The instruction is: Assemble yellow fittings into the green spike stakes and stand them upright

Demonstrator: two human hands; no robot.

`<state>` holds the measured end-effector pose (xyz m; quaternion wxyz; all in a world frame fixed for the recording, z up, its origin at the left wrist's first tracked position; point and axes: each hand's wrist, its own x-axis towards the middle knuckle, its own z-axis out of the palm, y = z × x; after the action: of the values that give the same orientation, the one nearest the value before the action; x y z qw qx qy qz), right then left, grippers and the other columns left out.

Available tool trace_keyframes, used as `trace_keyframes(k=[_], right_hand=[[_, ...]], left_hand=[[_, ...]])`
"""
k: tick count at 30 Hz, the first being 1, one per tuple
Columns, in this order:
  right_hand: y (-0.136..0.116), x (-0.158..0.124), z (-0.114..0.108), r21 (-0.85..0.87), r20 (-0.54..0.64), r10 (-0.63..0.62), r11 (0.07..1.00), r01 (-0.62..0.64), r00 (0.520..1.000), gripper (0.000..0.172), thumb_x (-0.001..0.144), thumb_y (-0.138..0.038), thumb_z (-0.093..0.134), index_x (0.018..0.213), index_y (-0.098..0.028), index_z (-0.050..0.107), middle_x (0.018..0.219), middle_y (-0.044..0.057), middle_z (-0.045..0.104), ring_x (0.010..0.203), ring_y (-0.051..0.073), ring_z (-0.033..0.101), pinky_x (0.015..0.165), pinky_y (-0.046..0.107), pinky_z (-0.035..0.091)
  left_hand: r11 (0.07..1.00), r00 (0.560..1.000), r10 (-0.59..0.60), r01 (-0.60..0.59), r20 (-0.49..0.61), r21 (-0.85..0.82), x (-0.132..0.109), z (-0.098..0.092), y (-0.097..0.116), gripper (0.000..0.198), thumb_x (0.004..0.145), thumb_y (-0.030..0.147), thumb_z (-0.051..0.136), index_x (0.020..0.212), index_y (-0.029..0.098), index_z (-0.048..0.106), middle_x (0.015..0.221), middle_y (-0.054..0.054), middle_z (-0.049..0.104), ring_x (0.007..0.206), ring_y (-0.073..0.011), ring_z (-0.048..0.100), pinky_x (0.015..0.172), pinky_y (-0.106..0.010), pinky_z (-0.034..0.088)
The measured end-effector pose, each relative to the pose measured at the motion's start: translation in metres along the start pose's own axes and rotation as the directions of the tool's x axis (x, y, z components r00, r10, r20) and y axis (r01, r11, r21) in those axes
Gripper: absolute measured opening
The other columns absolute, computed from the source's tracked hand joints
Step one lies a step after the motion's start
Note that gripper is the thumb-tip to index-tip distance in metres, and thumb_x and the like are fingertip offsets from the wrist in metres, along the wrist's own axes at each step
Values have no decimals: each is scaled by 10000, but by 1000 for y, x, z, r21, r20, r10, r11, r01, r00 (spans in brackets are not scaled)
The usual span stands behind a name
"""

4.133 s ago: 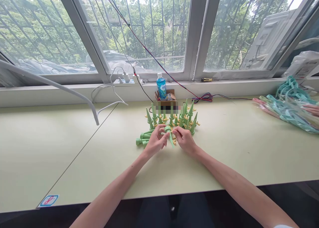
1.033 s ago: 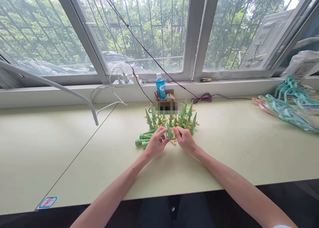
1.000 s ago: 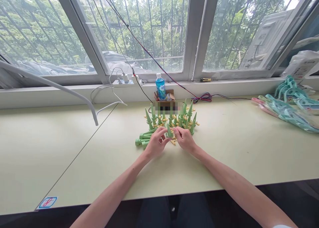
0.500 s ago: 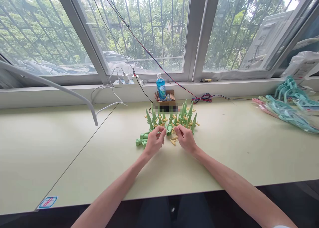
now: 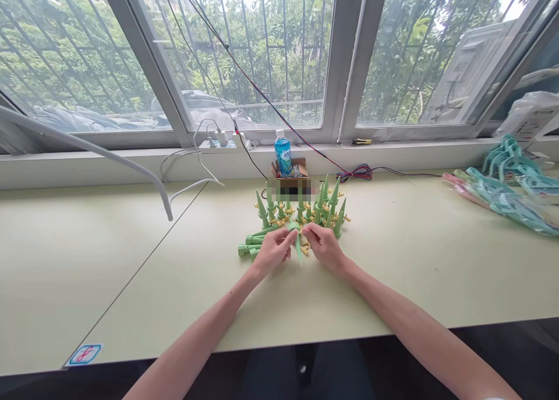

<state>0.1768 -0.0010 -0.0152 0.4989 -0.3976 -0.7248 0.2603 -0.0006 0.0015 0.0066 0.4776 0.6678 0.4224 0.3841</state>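
Note:
My left hand is closed on a green plastic plant watering spike, gripping it near its wide collar with the pointed end toward me. Against the spike's other side, my right hand is closed in a pinch; a bit of yellow shows at its fingertips, too small to make out fully. Small yellow valve pieces lie on the table between the hands. Beyond them stand several upright green spikes with yellow valves fitted. More green spikes lie flat beside my left hand.
Behind the spikes, a small cardboard box and a bottle of blue liquid stand by the sill. Coiled cable lies to their right. Wrapped teal hangers are at far right; a white curved tube reaches in from the left.
The green spike between my hands has turned from its open end facing me to its tip pointing toward me. My right hand has moved slightly left, up to the spike.

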Motion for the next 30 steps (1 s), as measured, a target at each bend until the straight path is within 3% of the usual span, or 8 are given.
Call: trace_keyframes(k=[8,13,16,26,30], right_hand=[[3,-1,1,-9,28,14,1000,-14,1000,412,1010,-467,322,686,-213,316,582,-50,359,501,95,313,495,243,269],[4,-1,2,-26,21,29,999,-29,999,440,1009,-497,292,675,-213,327,568,-46,360,493,99,320,492,249,277],[4,-2,3,-19,10,31,999,-31,999,448,1006,-504,298,666,-213,335,563,-43,363,491,102,325,490,251,276],[-2,-2,3,-42,-103,3,999,-7,995,442,993,-526,323,711,-202,429,575,-35,412,503,107,358,500,240,308],[-4,-2,1,-51,-118,-31,998,25,992,402,997,-479,355,739,-196,479,576,-35,419,502,106,356,503,237,310]], left_hand=[[993,991,117,-115,-70,30,-1,3,0,316,774,459,706,779,173,572,584,42,511,449,-80,478,408,-198,401],[969,968,242,-238,-69,69,1,4,-7,299,797,458,685,905,183,642,863,-18,568,546,-72,506,457,-206,466],[954,955,286,-276,-75,119,2,4,-10,279,815,448,671,915,188,650,916,-25,541,593,-77,511,488,-206,483],[977,976,202,-196,-82,83,0,5,-5,334,859,453,606,1075,208,539,1027,-47,581,551,-67,536,444,-193,456],[996,987,91,-90,-135,17,1,3,-3,356,899,523,522,831,174,532,659,10,564,431,-68,482,396,-181,383]])
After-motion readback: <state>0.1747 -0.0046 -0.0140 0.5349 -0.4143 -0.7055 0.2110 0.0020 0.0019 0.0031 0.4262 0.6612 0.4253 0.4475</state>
